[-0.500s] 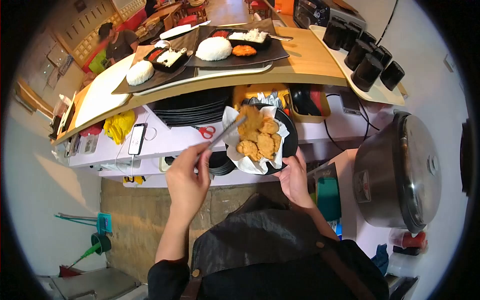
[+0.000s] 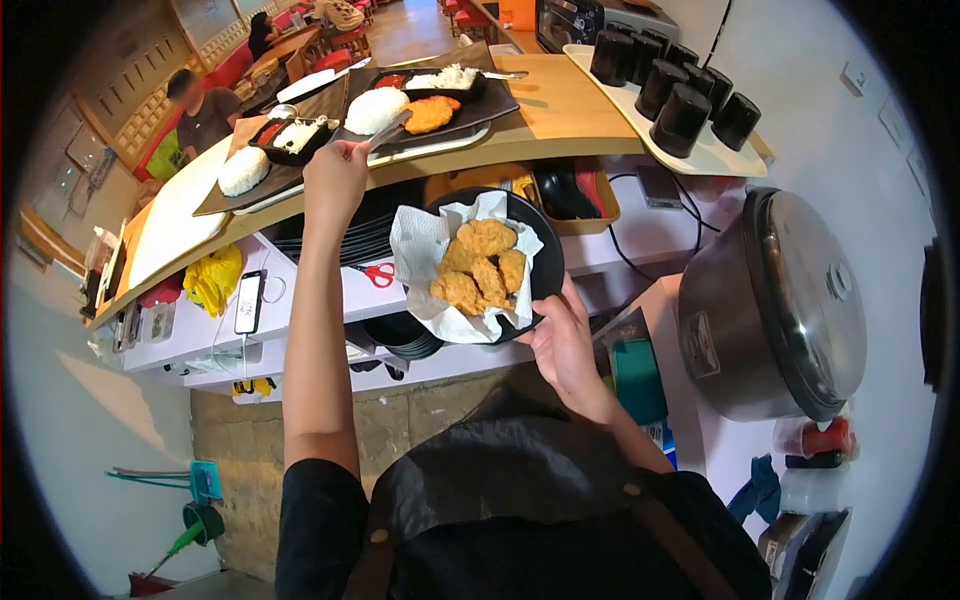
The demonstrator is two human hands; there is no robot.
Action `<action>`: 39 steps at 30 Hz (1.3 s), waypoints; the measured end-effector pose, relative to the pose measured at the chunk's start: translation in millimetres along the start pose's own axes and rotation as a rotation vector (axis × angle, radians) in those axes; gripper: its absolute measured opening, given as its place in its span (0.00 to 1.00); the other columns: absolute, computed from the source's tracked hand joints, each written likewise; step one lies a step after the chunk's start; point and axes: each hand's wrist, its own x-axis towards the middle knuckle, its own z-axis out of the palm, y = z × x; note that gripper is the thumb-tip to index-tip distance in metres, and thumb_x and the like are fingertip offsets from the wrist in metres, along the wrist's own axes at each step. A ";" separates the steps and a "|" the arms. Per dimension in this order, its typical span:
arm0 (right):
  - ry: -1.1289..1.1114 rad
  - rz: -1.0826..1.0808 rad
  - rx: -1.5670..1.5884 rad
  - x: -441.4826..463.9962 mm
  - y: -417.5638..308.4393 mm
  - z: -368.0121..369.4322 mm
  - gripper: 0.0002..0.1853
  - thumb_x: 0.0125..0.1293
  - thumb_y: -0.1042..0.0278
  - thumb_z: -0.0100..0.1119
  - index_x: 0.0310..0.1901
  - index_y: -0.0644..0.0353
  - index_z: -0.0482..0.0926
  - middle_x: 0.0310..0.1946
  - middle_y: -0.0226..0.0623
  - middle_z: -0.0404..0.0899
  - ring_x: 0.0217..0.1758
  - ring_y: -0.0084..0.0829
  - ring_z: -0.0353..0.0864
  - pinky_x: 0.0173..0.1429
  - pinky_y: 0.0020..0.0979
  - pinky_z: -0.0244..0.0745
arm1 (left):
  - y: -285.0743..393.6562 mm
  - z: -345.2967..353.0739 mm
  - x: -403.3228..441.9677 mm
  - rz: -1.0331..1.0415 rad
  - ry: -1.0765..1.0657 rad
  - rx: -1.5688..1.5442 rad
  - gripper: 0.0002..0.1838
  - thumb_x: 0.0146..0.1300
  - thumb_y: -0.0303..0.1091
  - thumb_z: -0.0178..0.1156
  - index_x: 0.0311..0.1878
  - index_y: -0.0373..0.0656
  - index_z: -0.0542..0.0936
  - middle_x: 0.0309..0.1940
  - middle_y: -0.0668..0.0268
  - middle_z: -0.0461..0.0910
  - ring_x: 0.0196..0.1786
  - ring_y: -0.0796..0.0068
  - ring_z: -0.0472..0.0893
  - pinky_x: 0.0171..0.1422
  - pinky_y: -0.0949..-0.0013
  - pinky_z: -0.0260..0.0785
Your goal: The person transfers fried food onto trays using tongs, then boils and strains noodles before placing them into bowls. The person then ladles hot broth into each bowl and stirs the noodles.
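Utensil (image 2: 391, 131) gripped by left hand (image 2: 335, 185), black plate (image 2: 549, 262) clasped by right hand (image 2: 562, 342); cooker label (image 2: 702, 346) too small to read.

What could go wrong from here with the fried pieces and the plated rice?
The metal utensil in the left hand appears close to the rice mound and might nudge it. The right hand alone holds the black dish by its edge; if it tips, the fried pieces could slide off the paper.
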 end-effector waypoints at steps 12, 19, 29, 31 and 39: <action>0.045 -0.034 -0.146 11.5 4.1 0.9 0.29 0.57 0.84 0.43 0.63 0.63 0.60 0.48 0.39 0.73 0.43 0.29 0.80 0.38 0.33 0.85 | 2.2 -105.1 -112.9 -0.025 -0.442 0.034 0.09 0.60 0.32 0.59 0.38 0.36 0.80 0.22 0.56 0.78 0.24 0.74 0.73 0.34 0.70 0.67; 0.007 -0.022 -0.163 9.6 27.5 3.5 0.29 0.56 0.85 0.43 0.63 0.63 0.60 0.46 0.37 0.74 0.42 0.27 0.80 0.38 0.29 0.84 | -21.4 -72.8 -138.9 -0.106 -0.428 0.063 0.10 0.60 0.33 0.59 0.39 0.35 0.81 0.26 0.53 0.81 0.28 0.68 0.80 0.35 0.68 0.69; 0.019 0.103 0.005 5.1 49.9 -6.4 0.29 0.59 0.82 0.43 0.64 0.59 0.59 0.48 0.37 0.73 0.44 0.28 0.79 0.45 0.40 0.82 | -1.2 -73.1 -176.5 -0.025 -0.189 0.101 0.06 0.58 0.29 0.59 0.36 0.37 0.80 0.25 0.53 0.79 0.27 0.56 0.79 0.31 0.62 0.68; 0.048 0.125 0.036 5.0 54.9 -12.5 0.28 0.59 0.81 0.42 0.63 0.57 0.59 0.48 0.38 0.73 0.46 0.33 0.79 0.46 0.47 0.81 | -3.6 -68.7 -186.3 0.117 -0.084 0.151 0.04 0.57 0.27 0.60 0.35 0.39 0.79 0.24 0.57 0.78 0.26 0.56 0.78 0.29 0.62 0.67; 0.029 0.120 0.010 2.6 38.7 -7.1 0.28 0.58 0.79 0.41 0.63 0.56 0.60 0.56 0.38 0.69 0.55 0.39 0.75 0.50 0.48 0.79 | -9.3 -61.6 -180.4 0.013 0.067 -0.261 0.05 0.61 0.24 0.57 0.40 0.36 0.80 0.24 0.66 0.79 0.26 0.86 0.73 0.26 0.77 0.62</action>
